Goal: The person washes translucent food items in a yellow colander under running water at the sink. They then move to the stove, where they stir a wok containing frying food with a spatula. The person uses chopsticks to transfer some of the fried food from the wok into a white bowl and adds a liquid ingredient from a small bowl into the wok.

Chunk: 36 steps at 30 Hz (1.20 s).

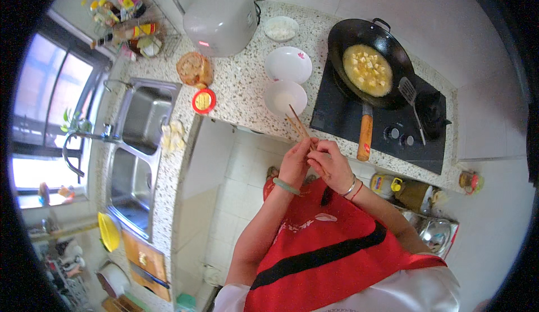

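A pair of wooden chopsticks (300,124) points up and away from my fingers, tips near the small white bowl (281,109) at the counter's edge. That bowl holds something pale. My left hand (295,164), with a green bangle at its wrist, is closed around the chopsticks. Next to it, my right hand (332,165) pinches them too, its fingers touching the left ones. Both hands are in front of my red apron (314,239). To the right, a black wok (343,31) sits on the stove with cubed pale food (368,70) in yellowish liquid.
A slotted spatula (414,107) lies on the black cooktop (348,122) beside the wok's wooden handle (365,138). Behind the small bowl stand a larger white bowl (288,65) and a bowl of white contents (281,29). Left are a jar (195,69), a red lid (204,101) and a double sink (147,118).
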### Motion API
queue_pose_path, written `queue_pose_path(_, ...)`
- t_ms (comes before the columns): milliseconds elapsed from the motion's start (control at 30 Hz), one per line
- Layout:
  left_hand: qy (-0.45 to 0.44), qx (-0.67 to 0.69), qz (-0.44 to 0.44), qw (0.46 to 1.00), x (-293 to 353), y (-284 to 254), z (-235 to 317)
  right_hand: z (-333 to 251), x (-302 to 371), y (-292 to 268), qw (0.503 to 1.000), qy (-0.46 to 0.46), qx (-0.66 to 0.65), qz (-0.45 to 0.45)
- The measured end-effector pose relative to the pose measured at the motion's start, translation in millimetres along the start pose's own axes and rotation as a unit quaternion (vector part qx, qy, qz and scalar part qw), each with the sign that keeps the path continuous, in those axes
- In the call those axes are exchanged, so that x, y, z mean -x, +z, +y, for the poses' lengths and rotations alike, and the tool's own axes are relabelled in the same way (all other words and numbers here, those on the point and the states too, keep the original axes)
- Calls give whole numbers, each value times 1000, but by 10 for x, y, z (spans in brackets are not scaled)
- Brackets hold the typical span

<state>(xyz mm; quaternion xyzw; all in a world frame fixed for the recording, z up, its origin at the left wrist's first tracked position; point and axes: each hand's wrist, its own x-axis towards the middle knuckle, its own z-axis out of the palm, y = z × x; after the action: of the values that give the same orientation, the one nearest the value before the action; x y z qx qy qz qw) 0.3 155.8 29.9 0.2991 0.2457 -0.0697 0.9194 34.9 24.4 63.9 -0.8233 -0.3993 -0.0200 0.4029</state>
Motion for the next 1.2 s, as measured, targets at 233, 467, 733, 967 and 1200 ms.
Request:
queue_pose_path(233, 27, -140, 143, 979, -905, -823, 290, 152, -405, 160, 986, 115, -41, 113)
queue_pose_path(467, -57, -70, -16, 996, -1440, -1090, 559, 179, -542, 271, 971, 177, -29, 159)
queue_pose_path(733, -41, -106, -16, 993, -1360, -1003, 693, 174, -544, 299, 971, 177, 11, 162)
queue_pose_path(967, -33, -116, -60, 991, -963, -811, 908, -101, -466, 140, 980, 149, -51, 122)
queue_pose_path(1200, -18, -133, -61, 989, -545, -606, 1016, -318, -438, -230, 985, 129, 9, 113)
